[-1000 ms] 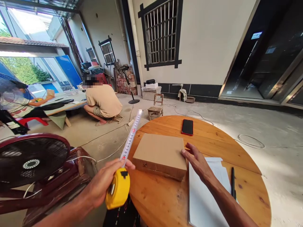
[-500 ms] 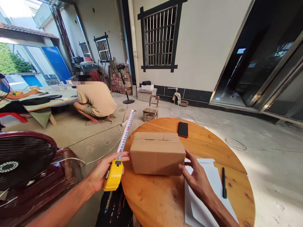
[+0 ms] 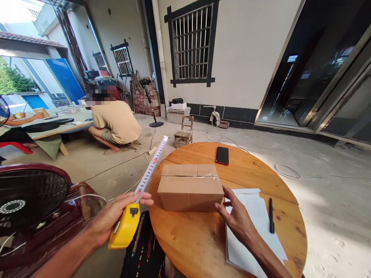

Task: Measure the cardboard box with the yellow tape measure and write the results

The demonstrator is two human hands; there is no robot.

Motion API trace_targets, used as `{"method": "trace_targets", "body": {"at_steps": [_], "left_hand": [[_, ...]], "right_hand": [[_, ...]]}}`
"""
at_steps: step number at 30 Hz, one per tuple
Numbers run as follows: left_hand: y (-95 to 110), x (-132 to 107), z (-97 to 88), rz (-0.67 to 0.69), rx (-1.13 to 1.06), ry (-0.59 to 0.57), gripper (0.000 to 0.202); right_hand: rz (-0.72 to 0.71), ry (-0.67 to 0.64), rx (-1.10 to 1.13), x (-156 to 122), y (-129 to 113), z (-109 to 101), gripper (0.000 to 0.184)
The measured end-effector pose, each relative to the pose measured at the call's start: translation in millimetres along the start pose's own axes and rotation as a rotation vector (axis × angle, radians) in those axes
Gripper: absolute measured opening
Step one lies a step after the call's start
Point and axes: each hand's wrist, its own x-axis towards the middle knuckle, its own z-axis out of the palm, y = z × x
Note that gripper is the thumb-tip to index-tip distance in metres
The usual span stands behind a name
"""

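A brown cardboard box (image 3: pixel 189 187) with a taped seam stands on the round wooden table (image 3: pixel 203 239). My left hand (image 3: pixel 111 216) grips a yellow tape measure (image 3: pixel 123 229) left of the table's edge; its white blade (image 3: pixel 152 165) sticks out stiffly up and away, past the box's left end. My right hand (image 3: pixel 234 216) rests with spread fingers at the box's lower right corner, touching it, partly over white paper sheets (image 3: pixel 252 227).
A black pen (image 3: pixel 271 216) lies on the paper; a red-cased phone (image 3: pixel 222 155) lies at the table's far side. A dark red fan (image 3: pixel 27 197) stands low left. A person in a tan shirt (image 3: pixel 117 121) crouches beyond. Cables cross the concrete floor.
The box went from lying flat to standing on its long side. My left hand and the tape measure dropped lower and leftward. My right hand stayed at the box's right corner.
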Motion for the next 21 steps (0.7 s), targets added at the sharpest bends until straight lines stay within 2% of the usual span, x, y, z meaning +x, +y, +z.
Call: {"method": "trace_targets", "body": {"at_steps": [5,10,15,21], "left_hand": [[41,-4,-18.1,-0.025,0.467,-0.358,0.031],[82,26,-12.0,-0.051,0.692,-0.628,0.030],[108,65,7.0,-0.037,0.833,-0.769,0.027],[118,94,20.8,-0.090,0.861,-0.802,0.027]], "right_hand": [[0.009,-0.014,0.004,1,0,-5,0.051],[0.020,0.007,-0.025,1,-4,-12,0.057],[0.039,0.020,-0.017,7,-19,-18,0.065],[0.077,0.000,0.047,21,-31,-16,0.061]]}}
